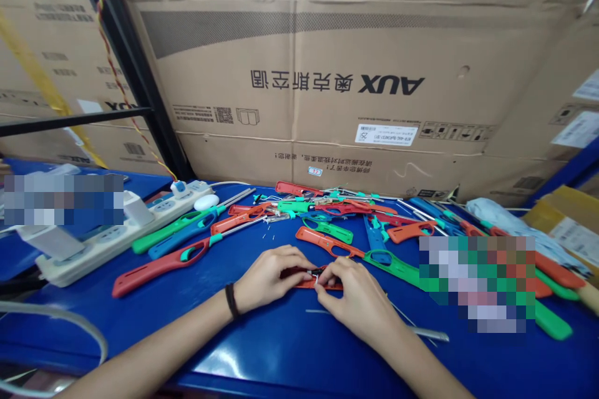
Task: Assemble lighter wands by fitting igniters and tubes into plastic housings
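Note:
Both hands rest on the blue table point(290, 349) near its front edge. My left hand point(269, 277) is curled around the left end of a red lighter body point(309, 279) lying flat. My right hand point(353, 293) pinches the same red piece from the right, fingertips meeting the left hand's at a small dark part in the middle. A black band circles my left wrist. A thin metal tube point(428, 333) lies just right of my right wrist.
Several long red, green and blue lighter shells point(327, 212) lie scattered behind the hands. A white power strip point(116, 230) sits at the left, with a grey cable point(70, 324) below it. Large cardboard boxes point(327, 75) wall the back.

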Demonstrator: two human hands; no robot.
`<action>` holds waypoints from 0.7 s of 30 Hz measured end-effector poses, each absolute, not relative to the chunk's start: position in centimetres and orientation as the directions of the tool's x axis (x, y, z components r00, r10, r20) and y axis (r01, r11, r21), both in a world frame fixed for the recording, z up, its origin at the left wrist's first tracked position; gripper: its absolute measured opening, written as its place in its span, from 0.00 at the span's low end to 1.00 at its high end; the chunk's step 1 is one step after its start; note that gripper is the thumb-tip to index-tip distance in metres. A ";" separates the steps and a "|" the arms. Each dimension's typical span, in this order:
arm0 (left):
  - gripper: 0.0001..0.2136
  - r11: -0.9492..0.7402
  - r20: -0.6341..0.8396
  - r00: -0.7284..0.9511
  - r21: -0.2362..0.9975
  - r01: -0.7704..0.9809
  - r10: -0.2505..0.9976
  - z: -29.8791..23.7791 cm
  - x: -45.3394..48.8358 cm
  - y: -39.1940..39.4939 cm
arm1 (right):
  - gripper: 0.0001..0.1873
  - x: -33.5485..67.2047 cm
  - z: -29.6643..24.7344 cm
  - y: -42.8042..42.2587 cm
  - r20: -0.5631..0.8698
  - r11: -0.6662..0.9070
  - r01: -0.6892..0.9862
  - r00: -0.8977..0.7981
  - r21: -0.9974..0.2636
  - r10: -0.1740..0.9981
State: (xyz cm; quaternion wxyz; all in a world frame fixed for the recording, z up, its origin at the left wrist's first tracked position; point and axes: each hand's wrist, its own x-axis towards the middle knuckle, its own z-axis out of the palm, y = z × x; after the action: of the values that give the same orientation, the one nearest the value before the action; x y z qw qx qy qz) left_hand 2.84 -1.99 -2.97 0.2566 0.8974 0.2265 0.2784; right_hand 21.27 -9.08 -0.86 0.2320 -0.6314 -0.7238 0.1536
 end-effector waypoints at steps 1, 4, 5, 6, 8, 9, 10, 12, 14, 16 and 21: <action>0.08 -0.760 0.382 0.739 0.593 0.265 0.555 -2.9 2.9 -2.0 | 0.04 21.2 -0.8 -9.1 0.142 0.155 0.844 -0.095 -0.514 0.985; 0.08 -0.745 0.376 0.729 0.610 0.269 0.572 -2.8 3.0 -2.0 | 0.05 21.2 -0.6 -9.0 0.144 0.167 0.842 -0.108 -0.513 0.984; 0.08 -0.739 0.371 0.727 0.616 0.273 0.578 -2.8 3.0 -2.0 | 0.05 21.3 -0.6 -9.0 0.146 0.173 0.841 -0.114 -0.513 0.983; 0.07 -0.733 0.365 0.725 0.621 0.278 0.584 -2.7 3.0 -2.0 | 0.05 21.4 -0.6 -8.9 0.151 0.179 0.841 -0.117 -0.512 0.982; 0.07 -0.726 0.355 0.724 0.626 0.285 0.591 -2.7 3.0 -2.1 | 0.06 21.7 -0.6 -8.8 0.161 0.184 0.845 -0.117 -0.502 0.980; 0.07 -0.724 0.353 0.724 0.627 0.288 0.593 -2.6 3.1 -2.1 | 0.06 21.7 -0.7 -8.8 0.164 0.184 0.848 -0.116 -0.496 0.980; 0.07 -0.722 0.351 0.722 0.627 0.291 0.596 -2.6 3.1 -2.1 | 0.06 21.8 -0.8 -8.8 0.166 0.188 0.851 -0.120 -0.491 0.979; 0.07 -0.715 0.350 0.713 0.631 0.300 0.608 -2.5 3.1 -2.2 | 0.05 21.9 -0.9 -8.7 0.173 0.214 0.850 -0.147 -0.481 0.974; 0.07 -0.709 0.348 0.706 0.636 0.306 0.617 -2.5 3.1 -2.3 | 0.05 21.8 -0.9 -8.7 0.182 0.248 0.849 -0.182 -0.468 0.966; 0.08 -0.713 0.352 0.708 0.633 0.301 0.612 -2.5 3.1 -2.3 | 0.05 21.8 -0.8 -8.7 0.182 0.269 0.854 -0.207 -0.446 0.961; 0.08 -0.722 0.358 0.710 0.621 0.305 0.607 -2.5 3.2 -2.4 | 0.06 21.8 -0.4 -8.6 0.160 0.280 0.867 -0.234 -0.412 0.959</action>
State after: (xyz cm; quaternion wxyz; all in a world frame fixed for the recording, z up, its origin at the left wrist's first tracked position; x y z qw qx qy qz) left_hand 3.19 -2.38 -2.50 0.2691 0.8845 0.2577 0.2807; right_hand 21.83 -8.56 -0.43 0.1931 -0.5880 -0.7764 0.1189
